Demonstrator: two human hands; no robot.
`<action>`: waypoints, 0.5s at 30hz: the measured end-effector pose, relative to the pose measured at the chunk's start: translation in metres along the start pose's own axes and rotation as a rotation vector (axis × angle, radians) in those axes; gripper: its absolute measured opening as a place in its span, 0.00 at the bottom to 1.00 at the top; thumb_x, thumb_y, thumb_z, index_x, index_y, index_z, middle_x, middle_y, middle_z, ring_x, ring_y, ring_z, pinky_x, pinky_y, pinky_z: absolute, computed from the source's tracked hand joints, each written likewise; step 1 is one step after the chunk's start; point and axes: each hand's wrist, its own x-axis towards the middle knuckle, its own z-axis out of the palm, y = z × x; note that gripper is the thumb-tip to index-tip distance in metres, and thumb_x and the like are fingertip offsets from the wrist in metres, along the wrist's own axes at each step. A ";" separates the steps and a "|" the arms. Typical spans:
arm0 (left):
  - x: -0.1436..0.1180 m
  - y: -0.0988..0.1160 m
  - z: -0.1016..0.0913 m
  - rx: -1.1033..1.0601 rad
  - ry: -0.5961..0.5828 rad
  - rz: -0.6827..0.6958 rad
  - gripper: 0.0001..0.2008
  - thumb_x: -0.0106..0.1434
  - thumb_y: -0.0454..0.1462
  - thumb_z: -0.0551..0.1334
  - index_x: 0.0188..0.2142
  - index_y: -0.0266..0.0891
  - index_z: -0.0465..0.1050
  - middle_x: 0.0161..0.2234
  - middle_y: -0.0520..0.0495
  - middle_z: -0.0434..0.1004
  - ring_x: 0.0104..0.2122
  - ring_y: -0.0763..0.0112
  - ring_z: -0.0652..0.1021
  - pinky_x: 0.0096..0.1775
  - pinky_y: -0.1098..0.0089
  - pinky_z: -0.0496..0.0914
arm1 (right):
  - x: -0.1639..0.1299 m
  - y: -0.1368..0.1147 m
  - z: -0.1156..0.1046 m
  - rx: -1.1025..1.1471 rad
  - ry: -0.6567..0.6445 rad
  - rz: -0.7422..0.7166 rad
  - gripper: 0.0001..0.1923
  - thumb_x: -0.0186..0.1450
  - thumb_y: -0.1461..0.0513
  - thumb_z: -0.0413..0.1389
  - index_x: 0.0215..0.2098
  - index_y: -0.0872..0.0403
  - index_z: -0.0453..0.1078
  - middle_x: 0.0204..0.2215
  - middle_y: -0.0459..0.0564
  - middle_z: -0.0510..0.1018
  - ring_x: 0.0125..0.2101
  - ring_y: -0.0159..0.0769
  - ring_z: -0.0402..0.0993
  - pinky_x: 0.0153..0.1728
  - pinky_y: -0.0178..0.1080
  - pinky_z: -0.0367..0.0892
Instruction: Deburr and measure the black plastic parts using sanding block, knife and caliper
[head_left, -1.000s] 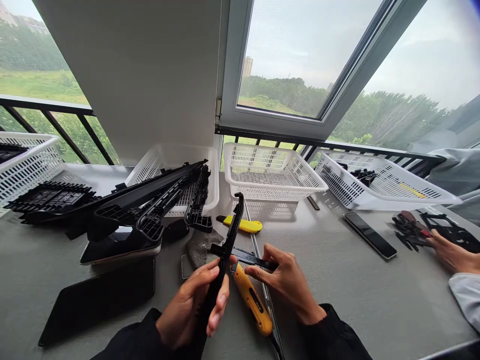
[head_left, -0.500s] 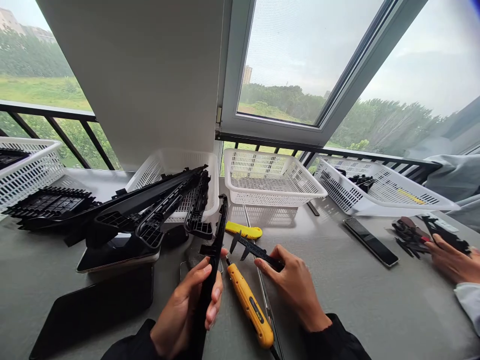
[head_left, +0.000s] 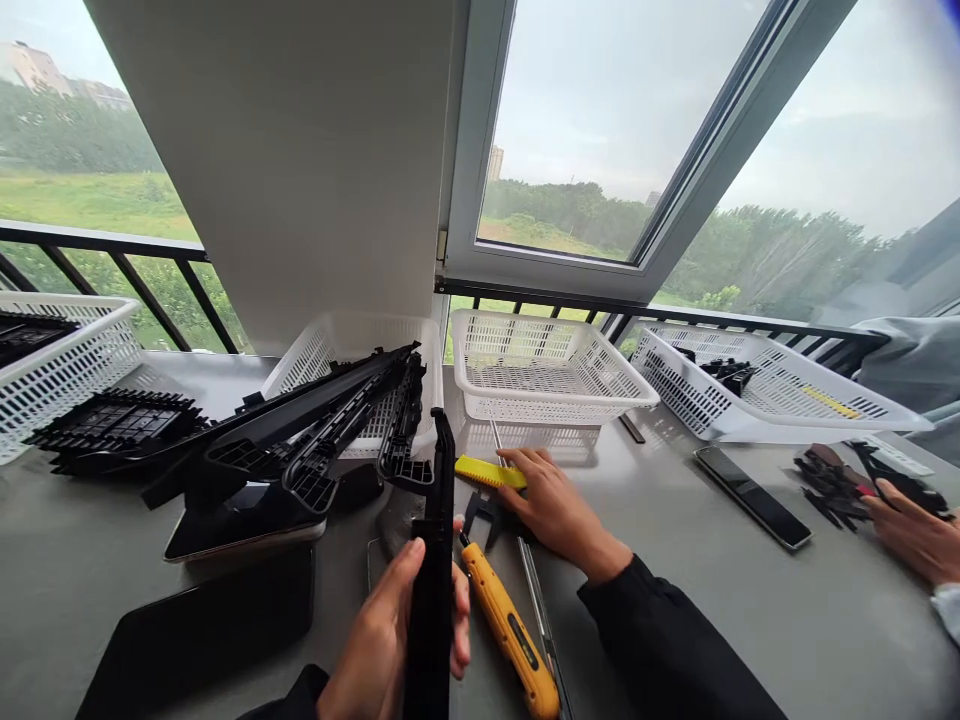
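My left hand (head_left: 382, 630) is wrapped round a long, narrow black plastic trim piece (head_left: 430, 610), held upright with its hooked end at the top. My right hand (head_left: 566, 510) reaches over the table, its fingers closed on the right end of a yellow utility knife (head_left: 480, 472) with a ribbed edge. Just below the knife lies a black caliper (head_left: 480, 515), jaws showing and its body partly hidden under my right hand. Between my hands rests an orange-yellow electric screwdriver-like tool (head_left: 510, 630), beside a thin metal rod (head_left: 536, 590).
Black plastic parts (head_left: 315, 430) are heaped at the left, leaning on a white basket (head_left: 300, 345). Another white basket (head_left: 555, 410) stands behind my right hand. A phone (head_left: 752, 497) lies to the right, near a co-worker's hand (head_left: 911, 530) holding a black part.
My right hand has put the caliper down on the table and moved up and left to the yellow knife. The trim piece in my left hand has turned slightly.
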 end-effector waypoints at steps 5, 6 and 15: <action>0.003 0.000 -0.006 0.059 -0.061 0.021 0.37 0.63 0.60 0.69 0.61 0.41 0.70 0.31 0.47 0.85 0.29 0.57 0.86 0.29 0.65 0.78 | 0.000 0.027 0.012 0.114 0.078 0.073 0.16 0.72 0.56 0.51 0.50 0.51 0.77 0.47 0.58 0.82 0.51 0.55 0.74 0.58 0.57 0.66; 0.003 0.000 -0.006 0.052 -0.062 -0.002 0.37 0.62 0.61 0.69 0.61 0.40 0.71 0.31 0.47 0.85 0.29 0.56 0.86 0.29 0.65 0.78 | -0.001 0.031 0.010 0.151 0.091 0.104 0.17 0.73 0.54 0.49 0.49 0.51 0.76 0.44 0.57 0.81 0.48 0.53 0.75 0.55 0.55 0.69; 0.001 -0.011 -0.012 0.107 0.083 -0.103 0.40 0.64 0.62 0.67 0.64 0.41 0.64 0.30 0.49 0.83 0.24 0.60 0.84 0.28 0.66 0.74 | -0.020 0.023 -0.037 1.013 -0.174 0.312 0.15 0.71 0.50 0.57 0.45 0.53 0.73 0.34 0.47 0.67 0.28 0.35 0.63 0.31 0.40 0.70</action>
